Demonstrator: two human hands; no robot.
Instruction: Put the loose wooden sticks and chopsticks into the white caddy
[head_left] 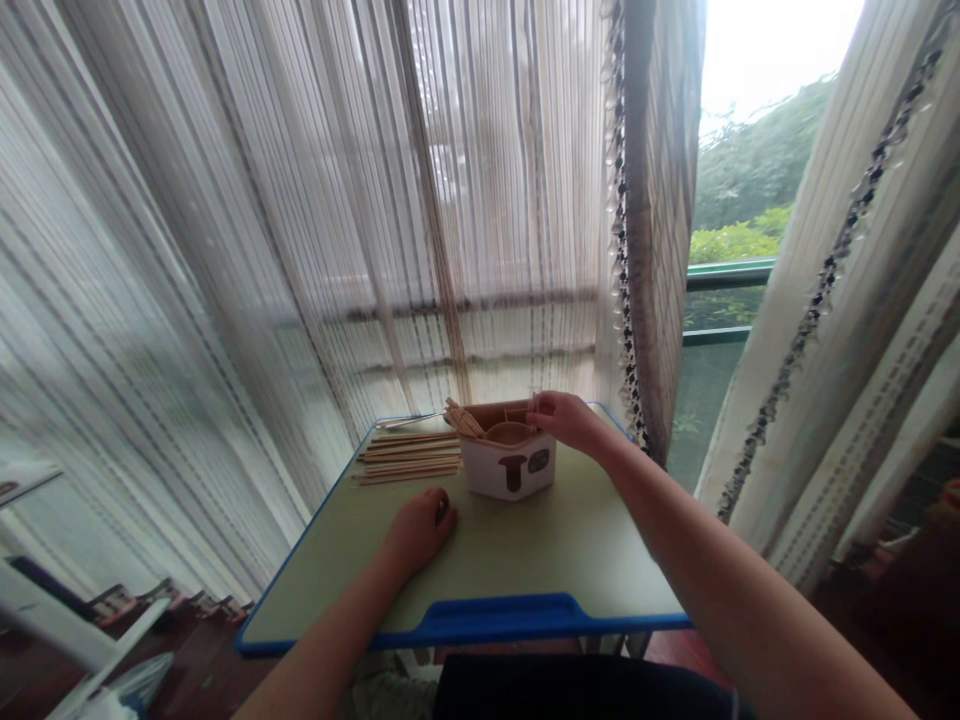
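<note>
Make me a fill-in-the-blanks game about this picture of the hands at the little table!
1. The person's ____ hand is at the top of the white and brown box.
2. The long thin sticks lying on the table are to the ____ of the box.
3. The table's edge is coloured ____.
4. Outside, past the curtains, the leaves look ____.

Missing words: right; left; blue; green.

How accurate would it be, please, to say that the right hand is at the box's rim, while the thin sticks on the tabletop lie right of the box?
Only the side is wrong: the head view shows the thin sticks lying left of the box; the right hand is at its rim.
</note>
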